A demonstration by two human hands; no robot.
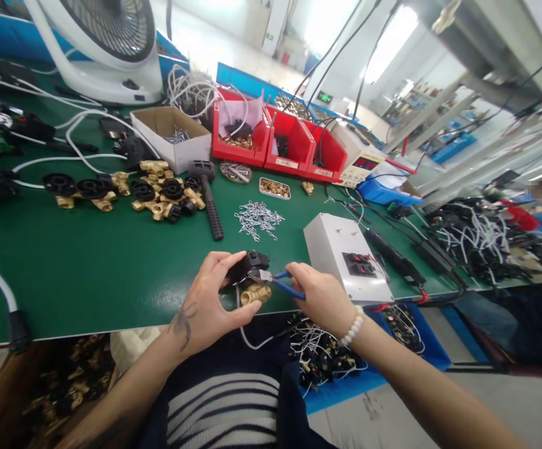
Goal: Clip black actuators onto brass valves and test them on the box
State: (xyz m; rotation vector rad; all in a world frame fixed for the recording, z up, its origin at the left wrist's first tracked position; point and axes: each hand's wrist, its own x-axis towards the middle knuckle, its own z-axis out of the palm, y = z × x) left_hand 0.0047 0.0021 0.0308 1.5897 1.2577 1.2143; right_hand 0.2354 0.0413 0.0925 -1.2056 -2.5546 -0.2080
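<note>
My left hand [209, 299] grips a brass valve fitting [256, 293] with a black plastic top [247, 263], held over the near edge of the green table [88, 268]. My right hand [320, 293] holds blue-handled pliers [277, 280], whose jaws touch the fitting just under the black top. A thin white wire hangs down from the fitting toward my lap. A pile of small metal clips [257, 218] lies on the table just beyond my hands.
A white control box [345, 255] stands right of my hands. A heap of brass-and-black fittings [158, 190] and a black mallet [209, 196] lie at left centre. A cardboard box [172, 134], red bins [275, 146] and a fan [106, 43] stand farther back. Wired parts fill a blue bin [336, 365] below the table.
</note>
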